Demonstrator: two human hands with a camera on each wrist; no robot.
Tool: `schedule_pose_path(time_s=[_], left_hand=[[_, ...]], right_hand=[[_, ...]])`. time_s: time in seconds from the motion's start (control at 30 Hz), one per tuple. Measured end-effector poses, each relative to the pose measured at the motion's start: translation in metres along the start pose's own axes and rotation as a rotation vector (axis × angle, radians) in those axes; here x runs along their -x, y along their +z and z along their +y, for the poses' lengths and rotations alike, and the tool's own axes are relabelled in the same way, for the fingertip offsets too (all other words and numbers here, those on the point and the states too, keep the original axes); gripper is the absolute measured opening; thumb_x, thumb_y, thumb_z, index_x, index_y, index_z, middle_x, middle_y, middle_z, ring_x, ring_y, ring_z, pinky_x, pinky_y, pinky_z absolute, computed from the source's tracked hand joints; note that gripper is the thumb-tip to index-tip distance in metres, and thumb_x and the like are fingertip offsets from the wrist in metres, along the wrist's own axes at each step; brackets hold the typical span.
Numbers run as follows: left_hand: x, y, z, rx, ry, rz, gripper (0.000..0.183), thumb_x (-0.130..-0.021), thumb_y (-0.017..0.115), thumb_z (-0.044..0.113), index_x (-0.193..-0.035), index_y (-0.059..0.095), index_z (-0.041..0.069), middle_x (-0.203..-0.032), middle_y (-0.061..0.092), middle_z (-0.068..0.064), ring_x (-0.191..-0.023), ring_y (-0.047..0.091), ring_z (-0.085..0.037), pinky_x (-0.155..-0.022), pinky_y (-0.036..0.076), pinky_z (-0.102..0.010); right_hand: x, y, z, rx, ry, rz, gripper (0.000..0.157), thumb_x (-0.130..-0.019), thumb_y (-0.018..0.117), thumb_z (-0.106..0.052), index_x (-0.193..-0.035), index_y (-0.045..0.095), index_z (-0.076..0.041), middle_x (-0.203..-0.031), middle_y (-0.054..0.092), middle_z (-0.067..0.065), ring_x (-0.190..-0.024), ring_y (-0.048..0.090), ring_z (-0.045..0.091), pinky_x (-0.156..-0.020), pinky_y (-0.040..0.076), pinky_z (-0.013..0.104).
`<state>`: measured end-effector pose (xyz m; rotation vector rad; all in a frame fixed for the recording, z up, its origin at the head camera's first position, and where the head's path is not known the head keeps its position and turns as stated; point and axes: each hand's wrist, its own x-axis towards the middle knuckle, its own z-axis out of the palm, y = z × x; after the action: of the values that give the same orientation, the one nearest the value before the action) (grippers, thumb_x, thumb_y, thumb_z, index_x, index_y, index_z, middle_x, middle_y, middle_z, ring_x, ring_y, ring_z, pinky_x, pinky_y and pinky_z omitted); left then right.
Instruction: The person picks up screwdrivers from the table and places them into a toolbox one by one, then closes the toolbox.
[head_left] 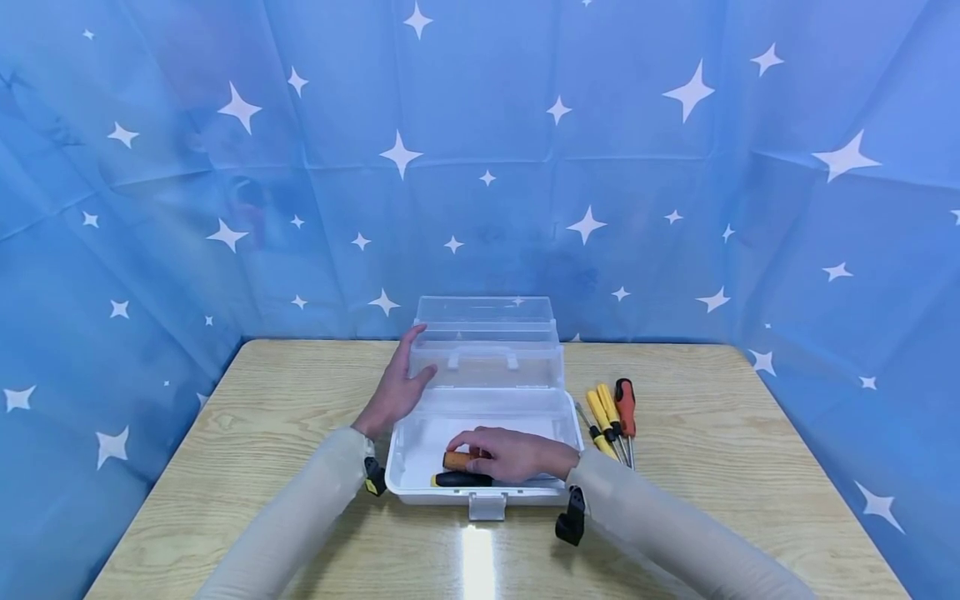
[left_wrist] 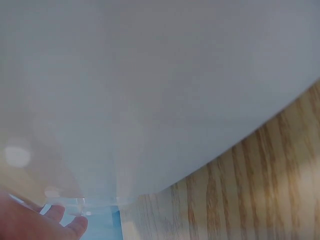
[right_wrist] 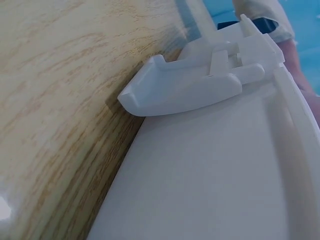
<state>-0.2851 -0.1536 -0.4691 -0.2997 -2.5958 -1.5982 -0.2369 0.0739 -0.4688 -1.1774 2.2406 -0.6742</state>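
A white plastic toolbox (head_left: 480,497) stands on the table, its clear lid (head_left: 483,367) raised at the back. My left hand (head_left: 393,390) grips the lid's left edge, thumb on the near side; its fingertips (left_wrist: 75,225) show low in the left wrist view. Inside the box, my right hand (head_left: 513,454) holds a screwdriver with an orange handle (head_left: 456,461), the rest of which is covered by the hand. Just in front lies another screwdriver with a black, yellow-ended handle (head_left: 461,480). The right wrist view shows the box's front latch (right_wrist: 185,87) hanging down, but not the right hand.
Right of the box, on the wooden table (head_left: 720,450), lie several screwdrivers with yellow-and-black handles (head_left: 600,408) and one with a red handle (head_left: 625,404). A blue curtain (head_left: 480,200) with white stars hangs behind the table and along both sides.
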Motion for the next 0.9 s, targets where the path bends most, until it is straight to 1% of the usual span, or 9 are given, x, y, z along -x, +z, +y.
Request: schedule_pose_path(time_s=[0.1, 0.2, 0.43, 0.53, 0.7, 0.9], left_hand=[[0.0003, -0.0005, 0.001, -0.006, -0.011, 0.0, 0.062, -0.096, 0.051, 0.019, -0.146, 0.019, 0.036, -0.155, 0.015, 0.006, -0.143, 0.013, -0.021, -0.112, 0.018, -0.054], [0.0001, -0.0006, 0.0013, -0.002, -0.017, -0.001, 0.063, -0.096, 0.051, 0.018, -0.146, 0.019, 0.036, -0.155, 0.015, 0.005, -0.143, 0.014, -0.022, -0.111, 0.019, -0.055], [0.0002, -0.0009, 0.0005, 0.01, -0.01, -0.001, 0.062, -0.096, 0.051, 0.018, -0.147, 0.019, 0.031, -0.155, 0.014, 0.005, -0.143, 0.013, -0.023, -0.111, 0.019, -0.056], [0.0002, -0.0013, -0.0009, 0.013, -0.006, -0.008, 0.063, -0.096, 0.051, 0.018, -0.147, 0.018, 0.031, -0.156, 0.014, 0.004, -0.143, 0.013, -0.024, -0.111, 0.018, -0.056], [-0.0007, -0.0015, -0.0028, 0.022, -0.001, -0.021, 0.063, -0.095, 0.052, 0.018, -0.148, 0.018, 0.027, -0.156, 0.013, -0.001, -0.142, 0.012, -0.027, -0.11, 0.018, -0.058], [-0.0002, -0.0002, -0.0023, 0.018, 0.001, -0.017, 0.063, -0.096, 0.051, 0.018, -0.147, 0.018, 0.031, -0.156, 0.012, 0.002, -0.143, 0.012, -0.025, -0.11, 0.018, -0.058]], right_hand=[[0.0009, -0.001, -0.0015, -0.002, 0.017, -0.008, 0.035, -0.098, 0.046, -0.022, -0.133, 0.047, -0.026, -0.108, 0.053, -0.011, -0.093, 0.05, 0.003, -0.083, 0.044, 0.023], [0.0012, -0.0014, -0.0024, -0.004, 0.029, -0.013, 0.036, -0.098, 0.046, -0.022, -0.134, 0.047, -0.026, -0.11, 0.054, -0.012, -0.093, 0.051, 0.002, -0.083, 0.045, 0.023], [0.0007, -0.0008, -0.0021, -0.001, 0.036, -0.015, 0.036, -0.097, 0.048, -0.023, -0.133, 0.048, -0.027, -0.106, 0.053, -0.01, -0.087, 0.051, 0.002, -0.076, 0.045, 0.021], [0.0004, -0.0006, -0.0019, -0.003, 0.041, -0.021, 0.036, -0.097, 0.049, -0.023, -0.132, 0.049, -0.027, -0.106, 0.053, -0.009, -0.086, 0.05, 0.002, -0.076, 0.045, 0.021], [0.0005, 0.0004, -0.0013, -0.018, 0.052, -0.026, 0.036, -0.097, 0.05, -0.022, -0.133, 0.048, -0.027, -0.104, 0.053, -0.009, -0.087, 0.051, 0.001, -0.078, 0.046, 0.021], [0.0019, 0.0008, -0.0027, -0.018, 0.05, -0.026, 0.037, -0.097, 0.05, -0.021, -0.133, 0.048, -0.025, -0.103, 0.053, -0.008, -0.089, 0.051, 0.001, -0.079, 0.046, 0.021]])
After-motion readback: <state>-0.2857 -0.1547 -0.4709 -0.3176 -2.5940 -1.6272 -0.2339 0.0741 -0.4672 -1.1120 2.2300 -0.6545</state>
